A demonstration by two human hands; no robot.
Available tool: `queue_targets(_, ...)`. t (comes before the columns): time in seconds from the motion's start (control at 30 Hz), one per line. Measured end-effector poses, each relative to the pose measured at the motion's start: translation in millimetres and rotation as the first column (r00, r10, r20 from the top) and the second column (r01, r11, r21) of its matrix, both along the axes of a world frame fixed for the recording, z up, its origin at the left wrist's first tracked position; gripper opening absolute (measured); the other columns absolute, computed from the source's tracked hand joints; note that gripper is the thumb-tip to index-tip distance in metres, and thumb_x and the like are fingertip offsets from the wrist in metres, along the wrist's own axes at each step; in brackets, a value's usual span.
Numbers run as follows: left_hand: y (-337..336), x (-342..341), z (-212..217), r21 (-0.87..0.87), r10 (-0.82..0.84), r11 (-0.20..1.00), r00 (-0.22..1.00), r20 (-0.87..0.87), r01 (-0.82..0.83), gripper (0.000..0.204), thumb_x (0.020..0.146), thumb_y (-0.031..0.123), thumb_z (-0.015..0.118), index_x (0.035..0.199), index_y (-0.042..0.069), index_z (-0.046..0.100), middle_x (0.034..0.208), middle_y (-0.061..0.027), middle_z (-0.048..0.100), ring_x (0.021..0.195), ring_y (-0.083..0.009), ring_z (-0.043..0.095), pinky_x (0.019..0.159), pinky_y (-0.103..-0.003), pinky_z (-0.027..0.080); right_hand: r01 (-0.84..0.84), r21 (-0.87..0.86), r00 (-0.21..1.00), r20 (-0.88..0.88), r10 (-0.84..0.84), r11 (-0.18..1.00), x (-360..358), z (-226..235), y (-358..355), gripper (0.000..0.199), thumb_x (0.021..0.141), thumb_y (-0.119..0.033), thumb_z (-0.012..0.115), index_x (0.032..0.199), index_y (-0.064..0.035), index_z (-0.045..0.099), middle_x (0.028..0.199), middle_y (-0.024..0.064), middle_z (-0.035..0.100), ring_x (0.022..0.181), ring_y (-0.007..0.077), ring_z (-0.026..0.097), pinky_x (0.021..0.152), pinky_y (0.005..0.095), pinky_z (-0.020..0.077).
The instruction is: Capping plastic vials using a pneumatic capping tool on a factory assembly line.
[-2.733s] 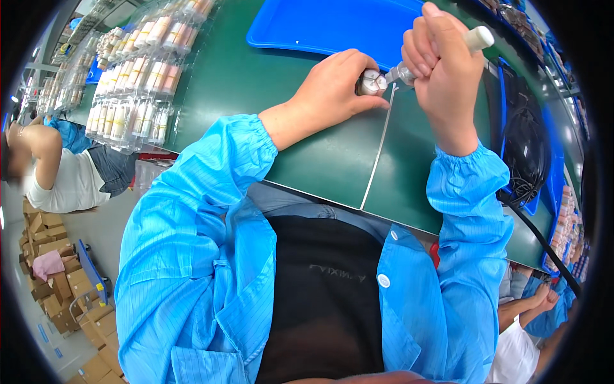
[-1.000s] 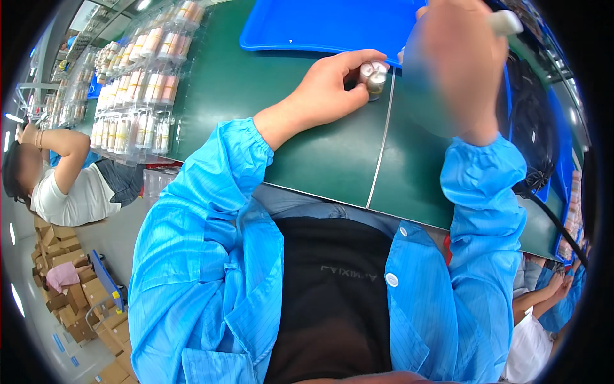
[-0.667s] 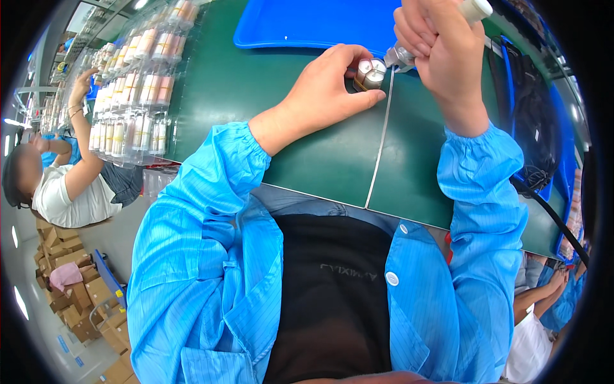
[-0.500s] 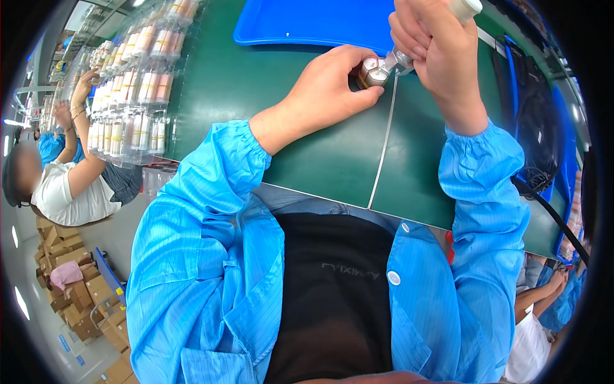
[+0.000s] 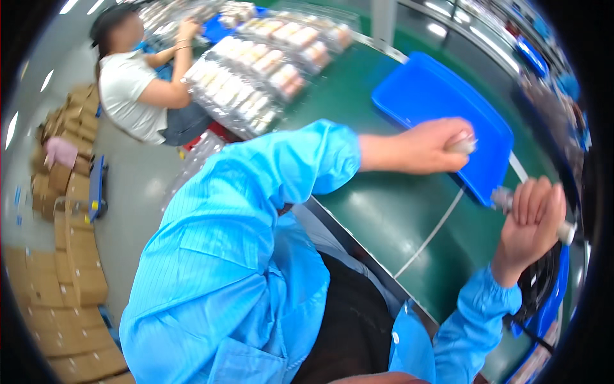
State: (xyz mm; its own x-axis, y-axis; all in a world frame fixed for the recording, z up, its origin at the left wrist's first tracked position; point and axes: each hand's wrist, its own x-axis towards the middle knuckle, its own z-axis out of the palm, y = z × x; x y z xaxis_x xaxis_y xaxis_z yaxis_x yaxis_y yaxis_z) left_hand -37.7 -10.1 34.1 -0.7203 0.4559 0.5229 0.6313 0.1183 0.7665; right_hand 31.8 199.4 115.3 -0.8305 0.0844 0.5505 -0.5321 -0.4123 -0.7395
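In the head view, the left hand (image 5: 427, 146) is stretched out over the blue tray (image 5: 419, 96), and a small pale metal part (image 5: 462, 144) is pinched at its fingertips, which are closed on it just above the tray's surface. The right hand (image 5: 529, 225) is raised over the green table (image 5: 384, 217), with its fingers wrapped tightly around a slim tool (image 5: 505, 200); the tool's grey tip is seen just left of the fingers and its pale end just right of them. The part and the tool tip are held apart, near the tray's edge. A white line (image 5: 430, 235) is seen on the table below both hands. Clear trays of small bottles (image 5: 256, 77) are stacked well left of the fingers, where another person (image 5: 137, 89) is seated beside cardboard boxes (image 5: 70, 281).
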Motion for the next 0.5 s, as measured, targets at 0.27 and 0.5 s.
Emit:
queue_targets(0.27,-233.4,-238.1,82.5,-0.250,0.511,0.611,0.615,-0.601,-0.752,0.039,0.098,0.031,0.044,0.106,-0.003,0.062,0.090,-0.0270,0.067,0.091,-0.0464,0.063,0.084,-0.054,0.049,0.092,0.156,0.996,-0.009,-0.092,0.983,1.7,-3.4,-6.0,0.041,0.104,-0.018,0.043,0.065,-0.0104,0.033,0.057,-0.0011,0.031,0.048,0.0062,0.026,0.044,0.0249,0.0195)
queue_targets(0.5,-378.5,-264.0,84.6,-0.279,0.622,0.213,0.350,-0.700,-0.936,0.032,0.092,0.028,0.056,0.094,-0.002,0.066,0.091,-0.0257,0.067,0.085,-0.0404,0.067,0.075,-0.048,0.053,0.155,0.208,0.987,0.019,-0.162,0.966,-12.9,-22.1,-6.0,0.039,0.103,-0.015,0.043,0.066,-0.0093,0.035,0.057,-0.0003,0.033,0.048,0.0063,0.028,0.045,0.0253,0.0201)
